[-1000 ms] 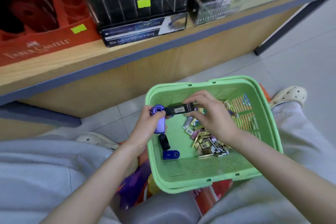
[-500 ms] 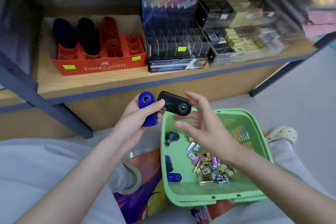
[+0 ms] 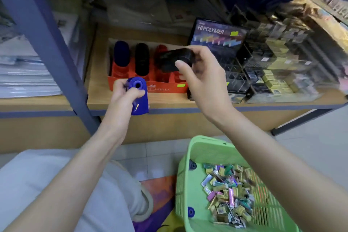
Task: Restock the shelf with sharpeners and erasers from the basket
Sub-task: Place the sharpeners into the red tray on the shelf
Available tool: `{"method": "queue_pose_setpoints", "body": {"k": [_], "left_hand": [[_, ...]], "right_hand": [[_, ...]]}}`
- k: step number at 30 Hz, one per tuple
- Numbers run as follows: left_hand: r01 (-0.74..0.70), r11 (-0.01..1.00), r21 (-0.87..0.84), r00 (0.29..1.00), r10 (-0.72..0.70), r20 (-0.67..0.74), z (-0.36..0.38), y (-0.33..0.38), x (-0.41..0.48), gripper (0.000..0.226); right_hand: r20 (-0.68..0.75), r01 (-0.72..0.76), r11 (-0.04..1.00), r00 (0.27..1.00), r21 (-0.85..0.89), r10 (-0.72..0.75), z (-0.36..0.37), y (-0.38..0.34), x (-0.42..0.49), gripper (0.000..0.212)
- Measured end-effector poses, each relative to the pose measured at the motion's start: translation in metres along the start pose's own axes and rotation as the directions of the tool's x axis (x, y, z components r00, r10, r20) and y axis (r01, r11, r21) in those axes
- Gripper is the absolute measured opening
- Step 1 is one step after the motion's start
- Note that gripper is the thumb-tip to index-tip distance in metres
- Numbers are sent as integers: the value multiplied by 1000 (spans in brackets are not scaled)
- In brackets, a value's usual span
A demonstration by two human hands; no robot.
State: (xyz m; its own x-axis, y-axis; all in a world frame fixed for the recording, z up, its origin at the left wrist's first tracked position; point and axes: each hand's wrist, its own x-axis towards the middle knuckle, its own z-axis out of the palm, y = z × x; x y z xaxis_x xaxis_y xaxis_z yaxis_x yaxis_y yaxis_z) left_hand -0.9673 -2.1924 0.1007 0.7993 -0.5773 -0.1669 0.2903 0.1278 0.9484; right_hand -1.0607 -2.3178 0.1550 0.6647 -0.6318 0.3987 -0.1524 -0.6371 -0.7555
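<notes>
My left hand [image 3: 125, 98] grips a blue sharpener [image 3: 139, 98] in front of the shelf edge, its hole facing me. My right hand [image 3: 204, 79] pinches a black sharpener [image 3: 174, 58] and holds it over the red Faber-Castell display box [image 3: 162, 88] on the wooden shelf [image 3: 169, 100]. That box holds a blue stack [image 3: 121, 53], a black stack [image 3: 142, 59] and a red stack of sharpeners. The green basket [image 3: 185, 179] on the floor at lower right contains several small wrapped erasers [image 3: 227, 192], a blue sharpener [image 3: 190, 211] and a black one [image 3: 192, 165].
A blue-grey steel shelf post [image 3: 50, 43] rises at the left. A black Hi-Polymer eraser display [image 3: 218, 34] and clear trays of boxed erasers [image 3: 278, 73] fill the shelf's right side. Stacked paper [image 3: 24, 73] lies at far left. My knee [image 3: 56, 184] is at lower left.
Both hands rose from above the basket to the shelf. The right hand carried the black sharpener over the red display box; the left hand lifted the blue one near the box's front.
</notes>
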Motion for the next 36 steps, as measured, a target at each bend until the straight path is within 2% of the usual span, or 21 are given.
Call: {"method": "queue_pose_setpoints", "body": {"k": [3, 8, 11, 23, 26, 29, 34, 36], "left_hand": [[-38, 999, -5, 998, 38, -47, -12, 1, 4, 16], [-49, 999, 12, 997, 50, -66, -26, 2, 11, 14], [-12, 1000, -15, 997, 10, -73, -32, 0, 13, 13], [21, 999, 36, 995, -17, -98, -43, -9, 16, 19], [23, 999, 37, 995, -19, -93, -42, -10, 16, 20], [23, 999, 26, 995, -20, -93, -40, -9, 16, 21], [6, 1000, 15, 997, -5, -83, -38, -9, 16, 23], [-40, 997, 67, 998, 43, -53, -35, -8, 14, 24]], "right_hand": [[33, 109, 987, 994, -117, -106, 26, -1, 24, 28], [247, 232, 938, 954, -259, -168, 54, 4, 44, 30], [384, 287, 887, 913, -362, -139, 58, 8, 49, 34], [575, 402, 747, 817, -529, -32, 60, -15, 81, 43], [580, 428, 722, 813, -544, -45, 64, -13, 77, 44], [544, 439, 751, 829, -494, -127, 65, -4, 65, 36], [482, 509, 696, 836, -506, -261, 65, 8, 48, 29], [435, 513, 743, 839, -430, -327, 60, 11, 36, 31]]}}
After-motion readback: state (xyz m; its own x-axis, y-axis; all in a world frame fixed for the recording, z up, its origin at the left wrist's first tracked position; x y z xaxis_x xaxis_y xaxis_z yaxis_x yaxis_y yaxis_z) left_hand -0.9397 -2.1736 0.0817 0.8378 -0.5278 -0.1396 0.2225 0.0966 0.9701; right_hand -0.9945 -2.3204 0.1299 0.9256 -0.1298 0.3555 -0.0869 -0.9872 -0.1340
